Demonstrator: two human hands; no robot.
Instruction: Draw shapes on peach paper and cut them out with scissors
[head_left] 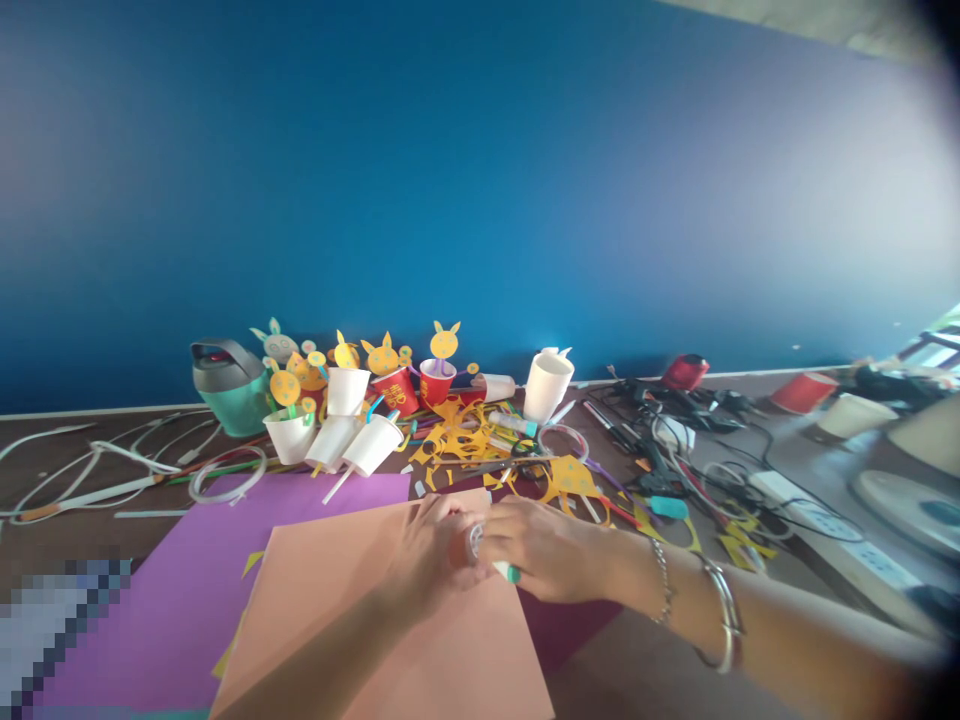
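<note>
Above a peach sheet of paper [360, 640], my two hands meet. My left hand [427, 545] is curled around a small round whitish thing [475, 541], whose kind I cannot make out. My right hand [547, 550], with bracelets at its wrist, closes in from the right against that round thing. A small white piece with a teal end [504, 570] shows under its fingers; its kind is unclear. Beneath the peach sheet lies purple paper [142, 600]. Just beyond the hands are yellow paper cut-outs [450, 440] and scissors [499, 466].
Paper cups [375, 445] with yellow animal figures [444, 345] stand along the blue wall. A teal container [231, 390] is behind them at left. A large white cup [548, 388] stands further right. Cables [675, 450] and a power strip [832, 525] lie at right.
</note>
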